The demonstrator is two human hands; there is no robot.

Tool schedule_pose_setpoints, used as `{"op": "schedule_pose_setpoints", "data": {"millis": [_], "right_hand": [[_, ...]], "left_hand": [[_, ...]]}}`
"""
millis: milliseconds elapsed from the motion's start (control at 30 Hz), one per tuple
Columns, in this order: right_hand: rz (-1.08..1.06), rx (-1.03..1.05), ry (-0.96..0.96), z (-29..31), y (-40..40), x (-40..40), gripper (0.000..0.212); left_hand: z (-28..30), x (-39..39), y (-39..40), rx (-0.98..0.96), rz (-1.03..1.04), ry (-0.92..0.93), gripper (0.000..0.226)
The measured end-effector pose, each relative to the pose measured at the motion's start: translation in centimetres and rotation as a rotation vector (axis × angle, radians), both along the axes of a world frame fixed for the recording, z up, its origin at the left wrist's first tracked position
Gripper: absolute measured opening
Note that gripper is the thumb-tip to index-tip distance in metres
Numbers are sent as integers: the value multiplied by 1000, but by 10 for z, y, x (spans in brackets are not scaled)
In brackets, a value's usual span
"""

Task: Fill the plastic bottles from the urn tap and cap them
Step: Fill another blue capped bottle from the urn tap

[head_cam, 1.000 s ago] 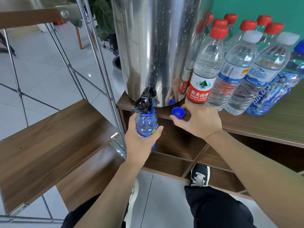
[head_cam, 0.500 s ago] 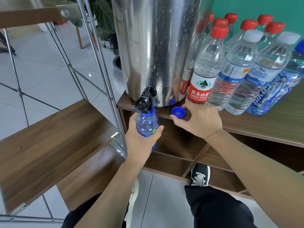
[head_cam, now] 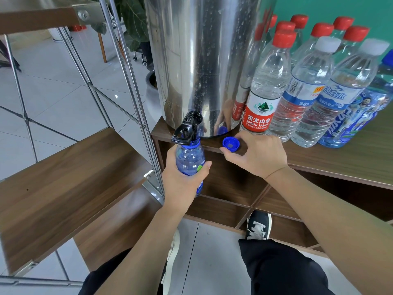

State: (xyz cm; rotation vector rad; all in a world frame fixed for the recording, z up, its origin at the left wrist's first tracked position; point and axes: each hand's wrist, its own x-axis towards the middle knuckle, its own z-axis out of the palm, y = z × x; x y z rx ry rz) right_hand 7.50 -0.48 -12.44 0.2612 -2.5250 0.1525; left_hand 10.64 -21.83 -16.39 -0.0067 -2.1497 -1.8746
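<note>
Blue bottle (head_cam: pixel 190 159) under black tap (head_cam: pixel 188 128), L hand (head_cam: pixel 182 179) fingers gripping; fill lvl unclear. R hand (head_cam: pixel 256 155) fingers pinch cap (head_cam: pixel 231 143).

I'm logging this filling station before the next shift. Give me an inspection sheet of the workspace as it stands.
Surface: wooden cabinet top, carrying the urn and bottles.
Job's things: steel urn, droplets on its wall; black tap directly over the uncapped blue bottle; blue cap at the cabinet edge.
Clutter: capped bottles crowded right of the urn, red and white caps, one blue-labelled.
Hands: left hand grips the blue bottle under the tap; right hand pinches the blue cap.
Cables: nothing seen.
Surroundings: metal-framed wooden shelf to the left, tiled floor, potted plant behind, green wall.
</note>
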Motion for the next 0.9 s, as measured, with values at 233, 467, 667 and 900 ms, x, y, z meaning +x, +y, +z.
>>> {"op": "schedule_pose_setpoints", "data": {"millis": [233,467,667,900], "right_hand": [[3,-2,25,-3,0,0,59],[2,1,13,-1,0,1,60],[5,-1,2,-2,-2,-1,62],[1,-2,3,-2,-1,0,60]], "left_hand": [[-1,2,0,24,-2,-10,75],[-1,2,-2,14,-4,-8,75],[-3,1,-3,21,-5,1,76],[-5,0,-2,27,-14,-8,78]]}}
